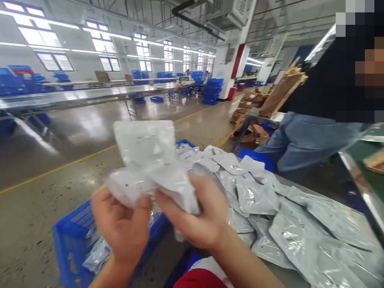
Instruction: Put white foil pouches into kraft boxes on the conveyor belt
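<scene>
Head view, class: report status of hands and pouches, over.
Both hands, left hand and right hand, gripping white pouches. Silver pouch pile on table at right. Blue crate below.

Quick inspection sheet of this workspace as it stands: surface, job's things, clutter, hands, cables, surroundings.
Surface: grey table at right, largely covered.
Job's things: translucent plastic pouches, held up in a bunch between both hands; image blurred, count unclear.
Clutter: pile of silver foil pouches spread over the table; blue crate at lower left with more bagged items inside.
Hands: left hand and right hand both grip the bunch from below.
Cables: nothing seen.
Surroundings: factory hall with polished floor and a yellow line; long benches, stacked blue bins; a person in jeans at right beside brown cardboard pieces.
</scene>
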Tool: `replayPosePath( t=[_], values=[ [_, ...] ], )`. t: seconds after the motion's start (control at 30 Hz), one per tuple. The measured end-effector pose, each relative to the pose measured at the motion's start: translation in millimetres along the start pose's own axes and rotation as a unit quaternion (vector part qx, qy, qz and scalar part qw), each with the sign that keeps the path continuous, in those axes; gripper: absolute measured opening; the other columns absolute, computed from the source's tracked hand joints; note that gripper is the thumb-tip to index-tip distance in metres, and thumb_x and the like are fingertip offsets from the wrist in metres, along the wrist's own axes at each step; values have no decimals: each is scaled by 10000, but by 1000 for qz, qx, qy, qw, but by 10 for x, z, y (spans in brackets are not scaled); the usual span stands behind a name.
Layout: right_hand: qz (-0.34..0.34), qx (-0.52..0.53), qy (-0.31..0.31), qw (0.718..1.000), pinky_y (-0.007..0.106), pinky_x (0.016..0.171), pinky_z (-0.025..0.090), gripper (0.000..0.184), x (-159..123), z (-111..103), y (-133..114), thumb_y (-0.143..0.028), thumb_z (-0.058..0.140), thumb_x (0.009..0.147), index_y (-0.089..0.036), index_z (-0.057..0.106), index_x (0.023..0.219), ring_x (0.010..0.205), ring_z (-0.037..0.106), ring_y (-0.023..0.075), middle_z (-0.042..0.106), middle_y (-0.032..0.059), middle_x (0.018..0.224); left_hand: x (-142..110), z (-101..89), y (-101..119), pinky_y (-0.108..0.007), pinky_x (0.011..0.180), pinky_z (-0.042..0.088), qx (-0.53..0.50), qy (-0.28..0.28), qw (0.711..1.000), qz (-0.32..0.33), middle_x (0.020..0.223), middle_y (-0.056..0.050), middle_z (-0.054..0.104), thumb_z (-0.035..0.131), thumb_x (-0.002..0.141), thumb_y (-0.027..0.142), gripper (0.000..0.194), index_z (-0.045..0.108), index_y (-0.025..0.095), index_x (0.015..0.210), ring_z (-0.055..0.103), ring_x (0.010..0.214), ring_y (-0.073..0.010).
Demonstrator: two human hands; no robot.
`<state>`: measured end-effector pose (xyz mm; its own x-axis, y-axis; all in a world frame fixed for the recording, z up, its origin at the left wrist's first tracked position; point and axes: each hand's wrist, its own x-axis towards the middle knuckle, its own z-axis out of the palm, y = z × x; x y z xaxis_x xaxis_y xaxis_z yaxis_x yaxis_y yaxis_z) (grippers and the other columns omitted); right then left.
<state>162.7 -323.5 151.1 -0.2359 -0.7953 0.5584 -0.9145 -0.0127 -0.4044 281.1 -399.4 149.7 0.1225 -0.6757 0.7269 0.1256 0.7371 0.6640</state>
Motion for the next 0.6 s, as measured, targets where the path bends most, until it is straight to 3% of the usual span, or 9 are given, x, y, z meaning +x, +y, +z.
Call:
replayPosePath(
  t=[0.03, 0.07, 0.1, 0.13, 0.2, 0.27, 0.37, 0.47, 0.6],
  values=[
    [-111, 19, 0, 994, 349, 775, 520, 305, 179, 282, -154, -428, 420, 958, -402, 543, 1236, 943, 575, 204, 553, 20, 1166, 62, -258, -195, -213, 742, 481, 50, 58, 997, 32, 922, 18, 529, 709, 701, 293, 380, 503, 206, 1008, 559, 809, -109],
    [-179, 35, -5, 983, 352, 807, 501, 301, 318, 545, -266, -363, 429, 963, -429, 533, 1237, 977, 561, 199, 517, 23, 1224, 110, -496, -401, -236, 792, 478, 113, 82, 990, 12, 945, 11, 521, 693, 711, 323, 392, 495, 198, 1025, 555, 829, -116],
    [-228, 43, -10, 973, 374, 854, 474, 329, 414, 786, -333, -314, 464, 951, -435, 517, 1253, 1043, 534, 214, 468, 45, 1283, 144, -710, -623, -256, 808, 480, 181, 97, 979, 5, 941, 2, 523, 679, 708, 374, 411, 494, 187, 1025, 555, 828, -130],
    [-250, 45, -18, 967, 416, 912, 436, 379, 469, 1005, -355, -296, 527, 924, -433, 494, 1276, 1135, 481, 252, 399, 74, 1346, 157, -900, -861, -289, 872, 470, 269, 76, 959, -45, 1016, -27, 534, 632, 732, 430, 442, 488, 177, 1064, 555, 919, -164],
    [-243, 44, -54, 968, 515, 1013, 316, 558, 457, 1355, -284, -318, 689, 826, -416, 447, 1319, 1299, 289, 355, 217, 123, 1450, 106, -1200, -1367, -328, 942, 459, 348, 3, 927, -142, 1182, -83, 537, 514, 774, 492, 533, 438, 162, 1185, 545, 1064, -215],
    [-220, 52, -118, 967, 576, 1056, 192, 685, 301, 1574, -114, -340, 758, 757, -412, 408, 1342, 1354, 108, 404, 55, 124, 1498, -74, -1387, -1858, -298, 1030, 401, 383, -85, 883, -256, 1325, -78, 493, 327, 878, 430, 506, 349, 188, 1322, 488, 1206, -183],
    [-172, 80, -235, 953, 527, 1093, 134, 557, -140, 1698, 184, -257, 633, 836, -349, 417, 1341, 1360, 149, 307, 141, 105, 1489, -585, -1511, -2387, -379, 1120, 287, 448, -131, 803, -370, 1424, -183, 381, 270, 902, 372, 541, 320, 81, 1355, 348, 1341, -241],
    [-89, 84, -314, 942, 466, 1055, 254, 437, -736, 1732, 431, -168, 526, 853, -246, 488, 1281, 1222, 382, 260, 410, 127, 1335, -1256, -1593, -2538, -513, 1132, 209, 509, -198, 713, -440, 1454, -179, 338, 339, 892, 347, 490, 387, 133, 1330, 264, 1379, -301],
    [70, 81, -407, 907, 385, 868, 430, 262, -1546, 1795, 721, -108, 557, 782, -168, 647, 1020, 951, 569, 257, 624, 103, 983, -2029, -1637, -2337, -641, 1017, 328, 548, -301, 596, -504, 1382, -150, 440, 511, 855, 302, 415, 483, 188, 1253, 369, 1309, -363]
  ],
)
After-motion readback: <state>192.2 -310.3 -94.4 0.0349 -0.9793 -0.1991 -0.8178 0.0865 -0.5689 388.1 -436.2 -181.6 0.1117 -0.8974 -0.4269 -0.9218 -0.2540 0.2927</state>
